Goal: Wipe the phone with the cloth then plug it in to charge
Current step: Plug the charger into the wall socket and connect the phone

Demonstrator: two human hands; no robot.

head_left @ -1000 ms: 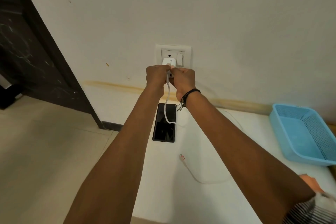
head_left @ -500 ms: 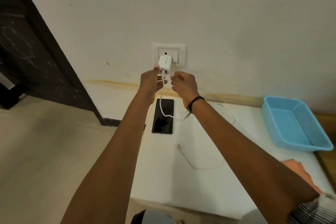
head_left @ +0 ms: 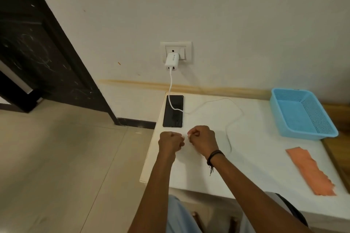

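The black phone (head_left: 173, 117) lies face up at the white table's (head_left: 265, 161) far left corner. A white adapter (head_left: 172, 61) sits in the wall socket (head_left: 186, 47). Its white cable (head_left: 171, 89) drops across the phone, loops right over the table and runs back behind my right wrist. My right hand (head_left: 203, 141) is closed just in front of the phone, with a small white tip, apparently the cable's free end, pinched at its fingertips. My left hand (head_left: 170, 142) is a fist beside it, nothing visible in it. The orange cloth (head_left: 310, 172) lies flat at the right.
A blue mesh basket (head_left: 305, 134) stands at the table's back right. A dark door frame (head_left: 56, 53) stands at the left, with tiled floor (head_left: 66, 157) below. The table's left edge falls just left of the phone.
Both hands left the adapter at the socket and came down to the table in front of the phone. The view pulled back, so the cloth now shows fully.
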